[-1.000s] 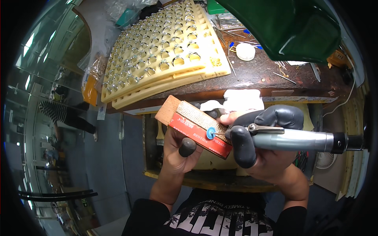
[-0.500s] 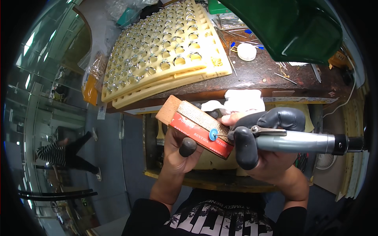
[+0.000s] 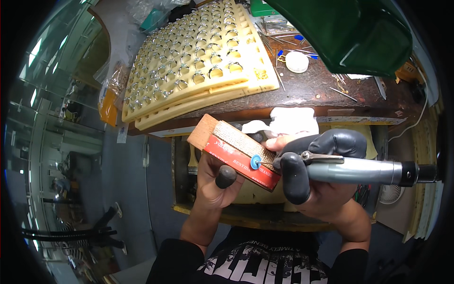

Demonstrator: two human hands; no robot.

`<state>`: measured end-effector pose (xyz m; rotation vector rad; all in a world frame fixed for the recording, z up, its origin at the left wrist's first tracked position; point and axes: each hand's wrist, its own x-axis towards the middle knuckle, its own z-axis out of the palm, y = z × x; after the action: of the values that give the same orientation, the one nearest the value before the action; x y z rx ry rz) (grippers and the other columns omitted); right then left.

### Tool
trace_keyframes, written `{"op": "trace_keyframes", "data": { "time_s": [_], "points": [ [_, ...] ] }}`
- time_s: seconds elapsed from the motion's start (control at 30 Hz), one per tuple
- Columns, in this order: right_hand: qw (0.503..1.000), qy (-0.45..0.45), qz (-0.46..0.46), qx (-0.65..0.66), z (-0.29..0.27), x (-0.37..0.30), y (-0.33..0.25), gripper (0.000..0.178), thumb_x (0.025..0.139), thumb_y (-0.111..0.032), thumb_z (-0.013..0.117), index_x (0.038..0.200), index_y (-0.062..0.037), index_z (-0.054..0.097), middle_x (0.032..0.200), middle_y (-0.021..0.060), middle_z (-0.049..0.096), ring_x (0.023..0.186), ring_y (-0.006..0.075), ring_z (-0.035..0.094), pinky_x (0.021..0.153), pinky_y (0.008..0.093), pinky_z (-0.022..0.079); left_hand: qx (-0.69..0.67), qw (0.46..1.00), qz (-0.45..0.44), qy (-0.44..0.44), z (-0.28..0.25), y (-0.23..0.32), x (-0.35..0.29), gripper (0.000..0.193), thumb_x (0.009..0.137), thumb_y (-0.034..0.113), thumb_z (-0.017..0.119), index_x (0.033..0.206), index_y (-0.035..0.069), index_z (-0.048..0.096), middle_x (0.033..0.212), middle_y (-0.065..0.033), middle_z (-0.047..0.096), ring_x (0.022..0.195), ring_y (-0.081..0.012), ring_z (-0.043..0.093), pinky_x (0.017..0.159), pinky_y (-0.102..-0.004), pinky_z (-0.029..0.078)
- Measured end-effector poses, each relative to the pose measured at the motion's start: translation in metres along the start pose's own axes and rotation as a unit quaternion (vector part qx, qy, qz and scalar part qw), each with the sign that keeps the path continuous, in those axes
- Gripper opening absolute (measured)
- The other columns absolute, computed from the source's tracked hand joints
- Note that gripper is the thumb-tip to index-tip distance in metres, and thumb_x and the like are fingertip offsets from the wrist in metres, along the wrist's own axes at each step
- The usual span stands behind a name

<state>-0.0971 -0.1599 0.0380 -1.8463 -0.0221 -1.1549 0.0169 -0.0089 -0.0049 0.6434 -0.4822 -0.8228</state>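
My left hand [image 3: 213, 183] is closed around a wooden block [image 3: 202, 132] with a red printed side and a rough, bumpy strip along its top. A black finger cot covers its thumb; some of its fingers are hidden behind the block. My right hand [image 3: 326, 199] grips a grey rotary handpiece [image 3: 364, 171] with a metal lever, its fingers in black cots. At the handpiece's thin shank, a small blue disc [image 3: 256, 161] sits at the edge between the strip and the red side. Whether the disc is spinning, I cannot tell.
Beyond my hands, cream trays [image 3: 257, 87] bear rows of rings on the dark wooden bench [image 3: 302, 92]. A round white container [image 3: 297, 62], thin burs and a green lamp hood [image 3: 364, 42] are at the far right. White cloth [image 3: 293, 120] lies at the bench edge.
My hands, the block and the handpiece have barely moved. At the far left, a person walking in the background has shifted toward the lower part of the picture.
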Motion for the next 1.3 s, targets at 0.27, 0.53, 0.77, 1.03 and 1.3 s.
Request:
{"op": "trace_keyframes", "data": {
  "time_s": [0.27,0.53,0.77,1.03,1.3],
  "points": [
    [1.000,-0.025,-0.014,0.001,-0.003,0.001,-0.001,0.014,0.078,-0.008,0.071,0.091,-0.0103,0.071,0.086,0.0053,0.067,0.078,0.0171,0.068,0.071,0.0309,0.057,-0.008,1.000,-0.012,-0.004,-0.001,0.001,0.001,0.066,0.082,0.014,0.074,0.135,-0.001,0.037,0.129,-0.0155,0.053,0.118,-0.0263,0.055,0.101,-0.0430,0.045],
    [0.999,-0.030,-0.017,0.006,-0.004,0.002,0.001,0.017,0.078,-0.007,0.071,0.094,-0.0095,0.070,0.088,0.0056,0.066,0.073,0.0169,0.065,0.066,0.0295,0.054,0.018,1.000,0.018,-0.017,0.007,0.000,0.005,0.068,0.085,0.020,0.072,0.137,-0.003,0.035,0.131,-0.0212,0.051,0.119,-0.0314,0.055,0.101,-0.0451,0.045],
    [0.998,-0.023,0.049,-0.019,-0.022,0.007,-0.014,0.008,0.081,-0.003,0.067,0.085,0.0033,0.063,0.084,0.0100,0.065,0.067,0.0156,0.063,0.061,0.0268,0.050,0.063,0.996,0.014,-0.064,0.014,0.008,0.016,0.068,0.089,0.029,0.065,0.138,-0.006,0.034,0.127,-0.0282,0.053,0.118,-0.0392,0.055,0.099,-0.0484,0.047],
    [0.983,-0.066,-0.062,-0.163,-0.025,0.021,-0.017,0.007,0.083,0.000,0.064,0.076,0.0008,0.067,0.081,0.0081,0.066,0.065,0.0129,0.060,0.061,0.0263,0.048,0.142,0.986,0.016,-0.082,0.018,0.021,0.025,0.068,0.086,0.026,0.069,0.136,-0.007,0.038,0.126,-0.0267,0.055,0.112,-0.0373,0.060,0.099,-0.0494,0.047],
    [0.988,-0.060,-0.018,-0.143,-0.022,0.018,-0.014,0.008,0.082,0.001,0.064,0.076,-0.0003,0.068,0.073,0.0052,0.066,0.067,0.0134,0.060,0.064,0.0261,0.047,0.240,0.970,-0.021,-0.030,0.034,0.032,0.026,0.081,0.078,0.043,0.076,0.130,-0.011,0.044,0.122,-0.0239,0.058,0.116,-0.0315,0.057,0.103,-0.0454,0.043]
  ]
}}
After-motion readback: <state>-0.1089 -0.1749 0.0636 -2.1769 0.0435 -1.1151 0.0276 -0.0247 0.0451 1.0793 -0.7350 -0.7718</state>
